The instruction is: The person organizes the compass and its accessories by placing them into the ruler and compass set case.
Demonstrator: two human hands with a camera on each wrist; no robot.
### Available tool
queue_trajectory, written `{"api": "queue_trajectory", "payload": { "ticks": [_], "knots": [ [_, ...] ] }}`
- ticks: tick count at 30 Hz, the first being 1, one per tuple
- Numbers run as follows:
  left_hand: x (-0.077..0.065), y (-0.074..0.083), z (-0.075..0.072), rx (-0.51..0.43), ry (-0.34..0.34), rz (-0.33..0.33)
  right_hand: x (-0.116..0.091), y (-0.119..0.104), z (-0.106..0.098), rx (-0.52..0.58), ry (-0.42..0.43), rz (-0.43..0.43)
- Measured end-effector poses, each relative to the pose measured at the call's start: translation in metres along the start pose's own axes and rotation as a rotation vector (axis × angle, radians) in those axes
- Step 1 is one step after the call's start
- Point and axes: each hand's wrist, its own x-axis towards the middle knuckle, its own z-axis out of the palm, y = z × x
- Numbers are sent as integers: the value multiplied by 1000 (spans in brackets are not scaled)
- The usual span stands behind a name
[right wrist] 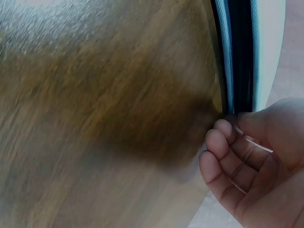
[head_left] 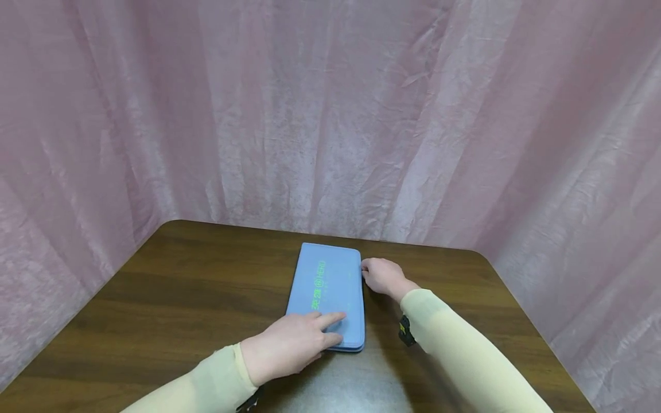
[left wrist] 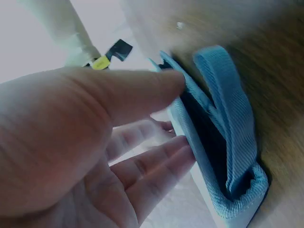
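A flat blue zippered case (head_left: 338, 275) with green lettering lies on the table, its long side running away from me. My left hand (head_left: 291, 345) rests on the near end of its cover, fingers extended over the top. In the left wrist view, the thumb reaches along the case's near end, beside a blue fabric loop (left wrist: 235, 107) and a dark gap between the edges. At the far part of the right side is my right hand (head_left: 384, 276). Its thumb and forefinger pinch at the zipper (right wrist: 241, 59); the pull itself is hidden by the fingertips.
The brown wooden table (head_left: 181, 287) has rounded far corners. Behind it and along both sides hang pink curtains (head_left: 320, 115). A dark strap device (head_left: 406, 331) sits at the right wrist.
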Motion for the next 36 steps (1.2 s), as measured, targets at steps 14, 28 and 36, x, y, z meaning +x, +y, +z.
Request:
{"api": "queue_trajectory", "payload": {
  "ticks": [14,28,36],
  "knots": [
    [-2,-10,10,27,62,-34,2,-1,-1,-22,19,14],
    [-4,-14,14,86,104,-27,9,22,26,-40,22,-94],
    [-4,-14,14,71,94,-18,-1,25,31,-40,26,-148]
  ]
}}
